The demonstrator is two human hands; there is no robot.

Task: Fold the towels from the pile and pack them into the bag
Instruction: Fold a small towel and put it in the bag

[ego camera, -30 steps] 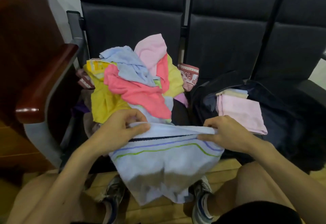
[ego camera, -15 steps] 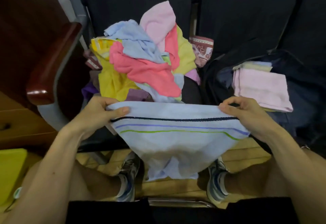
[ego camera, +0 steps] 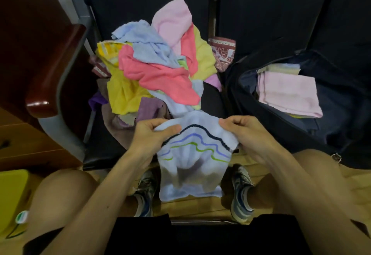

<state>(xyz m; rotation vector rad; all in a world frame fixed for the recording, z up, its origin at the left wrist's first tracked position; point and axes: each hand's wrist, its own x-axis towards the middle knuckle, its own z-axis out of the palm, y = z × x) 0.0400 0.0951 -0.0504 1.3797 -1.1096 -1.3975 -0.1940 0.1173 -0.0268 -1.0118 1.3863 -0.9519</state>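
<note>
A pale blue towel [ego camera: 192, 166] with dark, purple and green stripes hangs between my knees. My left hand [ego camera: 152, 134] pinches its top left corner and my right hand [ego camera: 247, 134] pinches its top right corner; the top edge sags in waves between them. Behind it, a pile of towels [ego camera: 160, 70] in pink, coral, yellow and light blue lies on a black seat. To the right sits an open dark bag [ego camera: 341, 102] holding folded towels, a pale pink one [ego camera: 289, 94] on top.
A dark red wooden armrest [ego camera: 54, 74] stands at the left of the pile's seat. Black seat backs [ego camera: 271, 13] rise behind. My shoes [ego camera: 241, 194] rest on the wooden floor below the towel. A yellow object [ego camera: 12, 194] is at the lower left.
My hands have come closer together, so the towel's top edge went from stretched straight to slack and wavy. The view has tilted further down.
</note>
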